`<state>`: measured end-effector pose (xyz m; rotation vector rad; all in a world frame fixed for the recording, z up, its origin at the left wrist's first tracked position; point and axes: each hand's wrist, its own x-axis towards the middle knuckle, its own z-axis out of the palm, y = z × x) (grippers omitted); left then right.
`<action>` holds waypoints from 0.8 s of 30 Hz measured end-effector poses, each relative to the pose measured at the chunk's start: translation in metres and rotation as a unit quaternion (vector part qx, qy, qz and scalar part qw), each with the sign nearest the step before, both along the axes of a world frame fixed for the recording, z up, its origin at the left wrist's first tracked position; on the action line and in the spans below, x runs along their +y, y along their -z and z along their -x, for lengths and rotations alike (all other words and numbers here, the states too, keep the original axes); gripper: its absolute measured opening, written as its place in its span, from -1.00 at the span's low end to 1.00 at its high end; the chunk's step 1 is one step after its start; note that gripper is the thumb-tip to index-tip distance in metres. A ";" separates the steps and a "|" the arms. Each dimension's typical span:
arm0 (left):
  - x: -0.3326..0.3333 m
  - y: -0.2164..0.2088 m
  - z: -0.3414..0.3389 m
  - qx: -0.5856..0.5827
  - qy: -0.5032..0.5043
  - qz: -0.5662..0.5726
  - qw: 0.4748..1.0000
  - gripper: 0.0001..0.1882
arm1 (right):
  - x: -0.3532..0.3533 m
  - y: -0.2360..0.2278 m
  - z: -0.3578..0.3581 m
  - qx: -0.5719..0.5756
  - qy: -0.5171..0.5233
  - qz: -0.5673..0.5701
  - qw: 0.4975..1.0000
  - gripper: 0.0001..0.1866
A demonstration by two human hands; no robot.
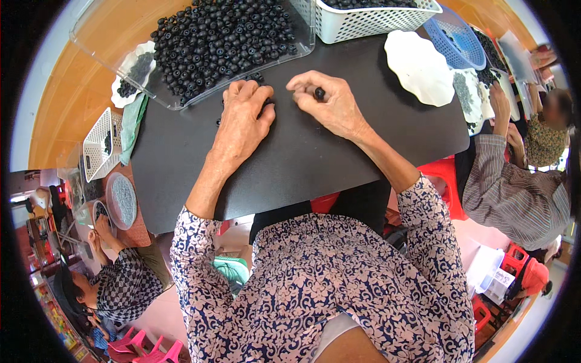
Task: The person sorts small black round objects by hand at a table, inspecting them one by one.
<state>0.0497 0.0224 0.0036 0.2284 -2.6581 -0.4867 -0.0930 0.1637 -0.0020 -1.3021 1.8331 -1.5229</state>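
Observation:
A clear plastic bin (305,27) at the far left of the dark table holds a heap of small black round pieces (224,42), many with a paler ring on top. Just in front of its near edge, my left hand (245,112) is bent over the table, thumb and forefinger closed on one black round piece (266,104). A few more pieces lie around those fingers, partly hidden. To the right, my right hand (327,103) is curled closed above the table, with another black round piece (319,93) in its fingers.
A white perforated basket (363,27) of dark pieces stands at the back, beside a white scalloped plate (417,69) and a blue basket (454,42). Left of the bin are another scalloped plate (124,85) and a green cloth (133,127). Co-workers (511,187) sit at both sides.

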 end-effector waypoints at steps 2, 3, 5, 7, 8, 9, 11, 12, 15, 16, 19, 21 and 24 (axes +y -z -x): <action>0.008 -0.006 0.000 0.040 -0.031 -0.206 0.977 -0.71 | 0.000 -0.001 -0.004 0.011 0.002 0.008 1.000 -0.73; 0.013 -0.009 0.000 0.040 -0.028 -0.206 0.977 -0.71 | 0.000 -0.005 -0.005 0.044 -0.015 0.027 0.999 -0.71; 0.020 -0.015 -0.001 0.033 -0.071 -0.531 0.844 -0.70 | 0.001 -0.009 -0.009 0.085 -0.034 0.044 0.995 -0.65; 0.023 -0.007 0.000 0.061 -0.042 -0.610 0.789 -0.70 | 0.000 -0.009 -0.012 0.100 -0.037 0.059 0.993 -0.65; 0.026 -0.006 0.000 0.090 -0.013 -0.683 0.725 -0.70 | 0.000 -0.008 -0.013 0.115 -0.042 0.072 0.990 -0.66; 0.030 -0.008 0.001 0.096 -0.023 -0.686 0.721 -0.70 | 0.000 -0.008 -0.014 0.114 -0.040 0.071 0.990 -0.66; 0.033 -0.010 0.001 0.094 -0.040 -0.655 0.748 -0.71 | 0.000 -0.005 -0.018 0.126 -0.027 0.092 0.987 -0.68; 0.034 -0.011 0.000 0.095 -0.057 -0.622 0.775 -0.71 | 0.000 -0.004 -0.019 0.133 -0.021 0.102 0.986 -0.69; 0.041 -0.007 0.001 0.119 -0.058 -0.536 0.834 -0.72 | -0.001 0.001 -0.017 0.160 -0.005 0.128 0.979 -0.73; 0.044 -0.007 0.001 0.119 -0.059 -0.536 0.834 -0.72 | -0.002 0.001 -0.017 0.160 -0.005 0.128 0.979 -0.73; 0.045 -0.006 0.001 0.139 -0.034 -0.532 0.834 -0.71 | 0.000 0.001 -0.017 0.156 0.010 0.128 0.979 -0.75; 0.035 -0.001 0.000 0.115 -0.040 -0.571 0.812 -0.72 | 0.001 -0.003 -0.017 0.126 -0.008 0.068 0.990 -0.74; 0.032 -0.002 -0.001 0.097 -0.030 -0.574 0.812 -0.72 | 0.000 -0.006 -0.017 0.098 -0.036 0.051 0.993 -0.72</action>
